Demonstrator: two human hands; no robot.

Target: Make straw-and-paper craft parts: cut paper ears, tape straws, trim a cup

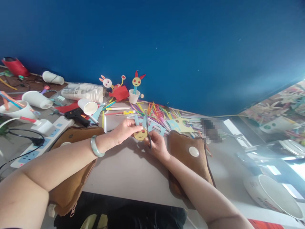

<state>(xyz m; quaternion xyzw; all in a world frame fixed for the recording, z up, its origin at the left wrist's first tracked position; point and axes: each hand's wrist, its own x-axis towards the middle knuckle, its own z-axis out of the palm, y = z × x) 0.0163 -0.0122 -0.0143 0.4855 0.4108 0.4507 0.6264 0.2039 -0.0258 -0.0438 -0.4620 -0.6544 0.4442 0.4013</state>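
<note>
My left hand [125, 129], with a bangle [96, 146] at the wrist, pinches a round yellow paper face [140, 136] with a drawn smile. Light blue paper pieces [136, 120] stand up at its top; whether they are glued on I cannot tell. Scissors [150, 141] are gripped in my right hand [158, 145], their blades pointing up beside the right blue piece. Fingers partly cover the face and the scissor handles. Beyond my hands, a similar yellow face with red ears [136, 81] rises on blue straws from a paper cup [134, 96].
Many coloured sticks [162, 111] lie along the blue wall, with cut paper sheets [182, 124] over some. Brown cushions [190, 149] flank my forearms. At left are a power strip [51, 133], a black glue gun [77, 116] and stacked paper cups [82, 92]. A white bowl [274, 194] sits right.
</note>
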